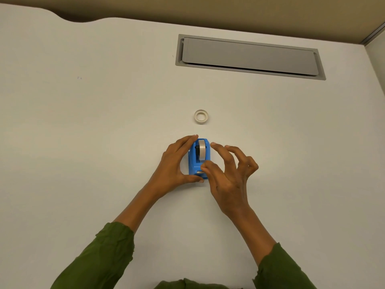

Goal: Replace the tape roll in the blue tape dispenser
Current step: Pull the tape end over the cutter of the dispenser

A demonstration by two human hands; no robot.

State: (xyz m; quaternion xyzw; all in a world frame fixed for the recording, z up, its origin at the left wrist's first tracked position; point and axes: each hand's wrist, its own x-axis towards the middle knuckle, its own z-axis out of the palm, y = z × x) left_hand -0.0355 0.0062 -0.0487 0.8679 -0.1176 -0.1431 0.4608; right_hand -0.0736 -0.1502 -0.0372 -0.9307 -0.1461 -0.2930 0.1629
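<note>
The blue tape dispenser [197, 161] stands on the white desk [104, 142] near the middle, with a tape roll [201, 150] seated in its slot. My left hand [177, 163] wraps the dispenser's left side, fingers at its far end and thumb at its near end. My right hand [227, 174] hovers at the right side with fingers spread; its thumb touches the dispenser near the cutter. A second tape roll [201, 116] lies flat on the desk just beyond the dispenser.
A grey cable hatch [248, 57] is set into the desk at the back right. A tan partition wall [208, 9] runs behind the desk's far edge. Green sleeves cover both forearms.
</note>
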